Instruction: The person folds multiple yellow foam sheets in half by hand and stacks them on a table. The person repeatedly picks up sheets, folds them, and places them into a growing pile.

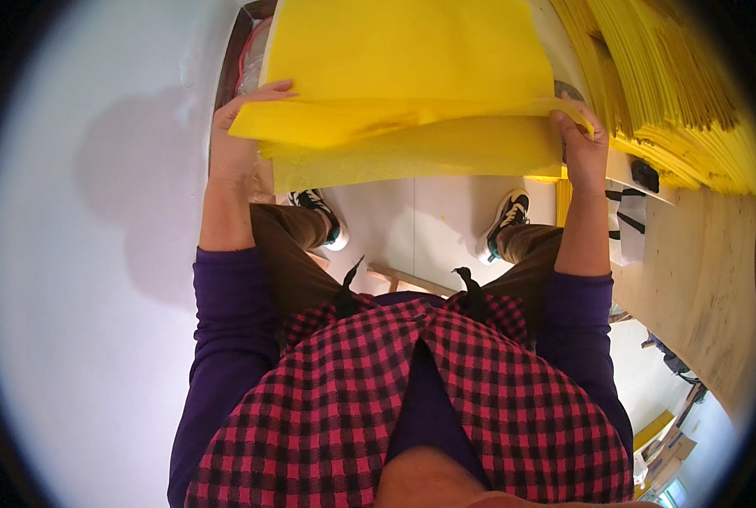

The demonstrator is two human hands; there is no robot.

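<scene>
While the right hand point(585, 146) pinches a raised edge of the yellow fabric sheet point(395, 118) beyond the left edge of the plywood table point(691, 262), the left hand point(229, 117) extends its fingers over the opposite end, thumb hidden, grip unclear; even tension should prevent creasing.

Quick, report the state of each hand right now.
Left hand: fingers extended at the left end of the yellow sheet; grip cannot be told.
Right hand: closed, holding the sheet's right end.

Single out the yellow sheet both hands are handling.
The sheet spanning from left hand to right hand; the yellow pile at far right is unheld.
</scene>
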